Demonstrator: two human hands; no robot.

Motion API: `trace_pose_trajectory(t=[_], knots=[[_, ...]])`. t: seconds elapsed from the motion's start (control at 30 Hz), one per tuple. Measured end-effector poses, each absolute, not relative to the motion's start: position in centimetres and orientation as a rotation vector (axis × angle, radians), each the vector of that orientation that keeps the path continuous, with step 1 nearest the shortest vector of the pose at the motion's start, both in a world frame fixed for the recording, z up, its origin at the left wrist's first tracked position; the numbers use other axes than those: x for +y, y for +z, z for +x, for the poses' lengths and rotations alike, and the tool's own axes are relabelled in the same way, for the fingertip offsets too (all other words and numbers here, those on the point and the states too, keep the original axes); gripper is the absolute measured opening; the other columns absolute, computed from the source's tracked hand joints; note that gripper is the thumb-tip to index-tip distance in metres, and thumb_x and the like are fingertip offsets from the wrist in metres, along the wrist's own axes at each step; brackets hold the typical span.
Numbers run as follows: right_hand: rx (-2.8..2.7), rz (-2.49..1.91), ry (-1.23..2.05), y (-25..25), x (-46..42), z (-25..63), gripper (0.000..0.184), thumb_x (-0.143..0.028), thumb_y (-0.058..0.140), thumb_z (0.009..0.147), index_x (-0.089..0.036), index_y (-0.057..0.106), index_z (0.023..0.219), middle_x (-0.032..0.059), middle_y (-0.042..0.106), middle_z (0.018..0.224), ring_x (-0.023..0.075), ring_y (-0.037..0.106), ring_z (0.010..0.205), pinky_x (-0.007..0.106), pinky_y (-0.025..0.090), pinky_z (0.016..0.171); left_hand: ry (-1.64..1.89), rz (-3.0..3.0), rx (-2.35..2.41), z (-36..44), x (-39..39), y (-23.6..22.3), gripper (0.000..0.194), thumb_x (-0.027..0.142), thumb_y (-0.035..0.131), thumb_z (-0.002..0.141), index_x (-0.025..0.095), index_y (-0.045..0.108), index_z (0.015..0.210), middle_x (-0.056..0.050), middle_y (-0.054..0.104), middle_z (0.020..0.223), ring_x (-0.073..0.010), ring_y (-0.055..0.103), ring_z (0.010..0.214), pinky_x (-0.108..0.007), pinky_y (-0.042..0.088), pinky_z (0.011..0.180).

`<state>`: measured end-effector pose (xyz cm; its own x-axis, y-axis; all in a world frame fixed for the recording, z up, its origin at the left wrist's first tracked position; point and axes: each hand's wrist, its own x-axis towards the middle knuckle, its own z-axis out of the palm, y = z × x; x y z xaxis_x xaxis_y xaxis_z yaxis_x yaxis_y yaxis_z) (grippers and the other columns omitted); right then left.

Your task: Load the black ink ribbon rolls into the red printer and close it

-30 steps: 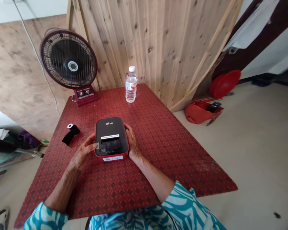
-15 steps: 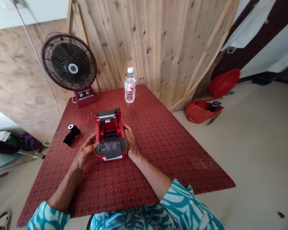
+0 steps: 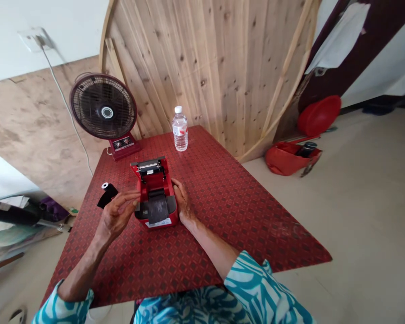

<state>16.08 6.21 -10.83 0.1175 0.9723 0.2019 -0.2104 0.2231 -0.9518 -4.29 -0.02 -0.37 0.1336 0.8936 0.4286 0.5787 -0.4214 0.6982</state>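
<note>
A small red and dark grey label printer [image 3: 173,211] stands on the table with its hinged lid [image 3: 150,168] raised. A dark strip [image 3: 158,210] comes out of its inside and drapes over the front panel. My right hand [image 3: 183,202] holds the printer's right side, fingers along the wall. At the left edge, my left hand [image 3: 116,216] is lifted a little, fingers loosely stretched and thumb near the printer's front left corner. Behind the left hand lies a roll of black ribbon [image 3: 110,191] with a white core, its loose end partly hidden by the fingers.
The table [image 3: 222,216] has a red patterned cover. A fan [image 3: 104,108] stands at the back left, its cord running to a wall socket. A clear water bottle [image 3: 180,132] is at the back. On the floor to the right sit a red bag [image 3: 283,158] and a red basin [image 3: 319,116].
My left hand has come off the printer's left side and risen, fingers now straighter. The right hand keeps its hold. The camera view has tilted slightly upward.
</note>
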Motion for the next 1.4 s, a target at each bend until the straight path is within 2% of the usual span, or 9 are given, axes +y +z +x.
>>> trace_pose_trajectory(t=[0.1,0.17,0.4,0.6,0.87,1.07,1.23,1.3,1.4], knots=[[-1.082,-0.928,1.082,-11.0,6.4,16.0,0.042,-0.048,0.045,0.091,-0.026,0.062,0.122,0.0053,0.062,0.129,0.0218,0.052,0.124,0.04,0.036,0.111,0.927,2.386,1.361,-3.6,1.1,1.4,0.024,0.032,0.053,0.093,0.023,0.072,0.104,-0.006,0.074,0.103,-0.0194,0.069,0.095,-0.031,0.052,0.088],[-1.086,-0.914,1.072,-11.1,6.5,15.9,0.041,-0.048,0.045,0.09,-0.026,0.063,0.121,0.0054,0.062,0.128,0.022,0.053,0.123,0.04,0.036,0.11,0.721,2.488,1.335,-2.8,2.6,2.3,0.026,0.029,0.049,0.095,0.021,0.071,0.106,-0.006,0.074,0.103,-0.0186,0.069,0.095,-0.028,0.052,0.085],[-1.084,-0.91,1.055,-11.0,6.7,15.8,0.04,-0.044,0.043,0.09,-0.025,0.063,0.12,0.0061,0.062,0.125,0.0212,0.053,0.122,0.04,0.037,0.109,-0.279,2.607,1.474,1.3,7.5,3.5,0.028,0.022,0.061,0.085,0.024,0.071,0.111,-0.006,0.072,0.114,-0.0245,0.067,0.107,-0.032,0.05,0.09],[-1.053,-0.907,1.038,-11.2,6.9,15.4,0.04,-0.043,0.044,0.088,-0.024,0.064,0.117,0.0064,0.063,0.122,0.0213,0.055,0.119,0.039,0.038,0.108,-0.423,2.58,1.53,2.5,8.3,3.1,0.025,0.018,0.063,0.082,0.023,0.072,0.104,-0.008,0.075,0.102,-0.0273,0.07,0.097,-0.033,0.051,0.08],[-1.071,-0.905,1.053,-11.2,6.9,15.5,0.04,-0.042,0.044,0.089,-0.024,0.063,0.118,0.0062,0.063,0.122,0.0209,0.054,0.119,0.039,0.038,0.108,-0.163,2.612,1.525,1.0,7.4,3.9,0.035,0.023,0.06,0.084,0.022,0.064,0.119,-0.009,0.069,0.121,-0.0261,0.066,0.107,-0.035,0.05,0.09],[-1.083,-0.91,1.056,-10.9,6.7,15.8,0.04,-0.043,0.044,0.089,-0.025,0.063,0.118,0.0054,0.063,0.124,0.0212,0.054,0.121,0.04,0.038,0.109,0.56,2.412,1.418,-2.4,4.5,5.8,0.045,0.036,0.063,0.08,0.022,0.064,0.122,-0.006,0.073,0.106,-0.0213,0.069,0.088,-0.034,0.054,0.083],[-1.058,-0.917,1.081,-11.0,6.6,16.0,0.04,-0.045,0.047,0.088,-0.025,0.064,0.118,0.0058,0.064,0.124,0.0225,0.055,0.12,0.042,0.038,0.109,1.105,1.837,1.475,-7.6,2.7,6.7,0.043,0.04,0.074,0.071,0.018,0.063,0.106,-0.007,0.073,0.088,-0.0216,0.07,0.078,-0.034,0.057,0.073],[-1.045,-0.925,1.091,-11.2,6.6,16.0,0.04,-0.045,0.048,0.087,-0.025,0.064,0.118,0.0059,0.064,0.124,0.0232,0.054,0.121,0.043,0.037,0.109,1.257,1.71,1.534,-9.5,2.6,6.4,0.043,0.039,0.077,0.066,0.019,0.061,0.101,-0.007,0.072,0.089,-0.021,0.069,0.079,-0.032,0.057,0.071],[-1.031,-0.939,1.102,-11.5,6.6,16.0,0.038,-0.045,0.048,0.087,-0.026,0.064,0.117,0.0047,0.064,0.126,0.0231,0.054,0.122,0.043,0.037,0.11,1.27,1.719,1.619,-11.6,3.3,5.1,0.05,0.038,0.074,0.065,0.02,0.059,0.109,-0.007,0.072,0.095,-0.0212,0.069,0.083,-0.031,0.056,0.073]])
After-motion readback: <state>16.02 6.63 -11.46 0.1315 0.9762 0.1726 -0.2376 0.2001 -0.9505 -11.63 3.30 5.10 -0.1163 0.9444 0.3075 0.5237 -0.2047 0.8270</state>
